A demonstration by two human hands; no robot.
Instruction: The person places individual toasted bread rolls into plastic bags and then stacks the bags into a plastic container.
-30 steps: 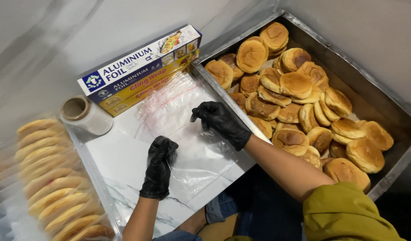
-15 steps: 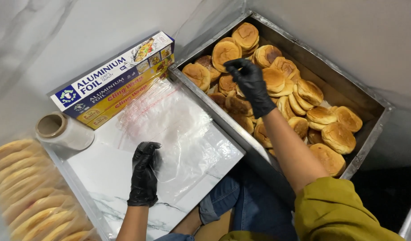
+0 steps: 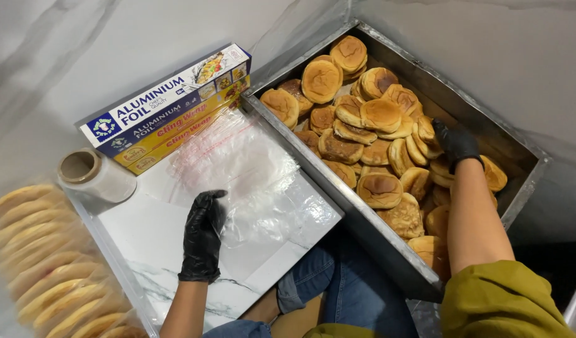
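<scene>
My left hand [image 3: 203, 235], in a black glove, lies on a pile of clear plastic bags [image 3: 250, 169] on a white marble board [image 3: 163, 250], its bent fingers pressing on the bags' near edge. My right hand [image 3: 456, 143], also gloved, reaches into a deep metal tray [image 3: 363, 225] heaped with round golden buns [image 3: 379, 116]. Its fingers curl over buns at the heap's right side. A grip on a bun is hidden from me.
Two long cardboard boxes [image 3: 166, 109], white-and-blue over yellow, lie at the board's far edge. A roll of clear film [image 3: 94, 176] stands at the board's left corner. Rows of wrapped pale buns [image 3: 44, 263] fill the left. My blue-jeaned knees [image 3: 338, 288] are below.
My right hand left the plastic bags and moved right into the tray, then further across the buns to the right side. My left hand stayed on the bags.
</scene>
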